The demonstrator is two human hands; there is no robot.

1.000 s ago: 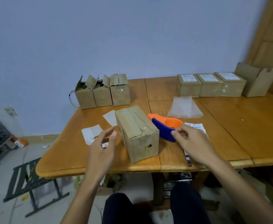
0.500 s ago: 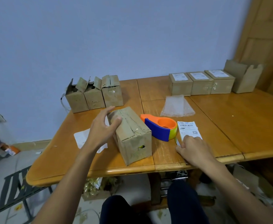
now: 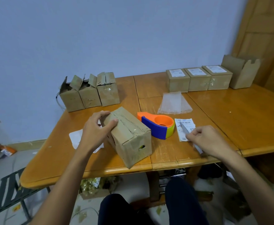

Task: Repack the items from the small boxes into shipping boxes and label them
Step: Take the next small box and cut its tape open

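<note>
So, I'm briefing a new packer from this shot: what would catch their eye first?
Probably the orange and blue tape dispenser, bright at the table's middle. Just left of it lies a taped cardboard box, its far end gripped by the left hand, while the right hand pinches a slim grey tool over a printed label. Three labelled boxes stand in a row at the far right.

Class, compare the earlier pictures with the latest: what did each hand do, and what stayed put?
The left hand moved onto the far end of the taped cardboard box and grips it. The right hand drew back from the tape dispenser and picked up a slim grey knife-like tool. Box, dispenser and shipping label stayed put.
</note>
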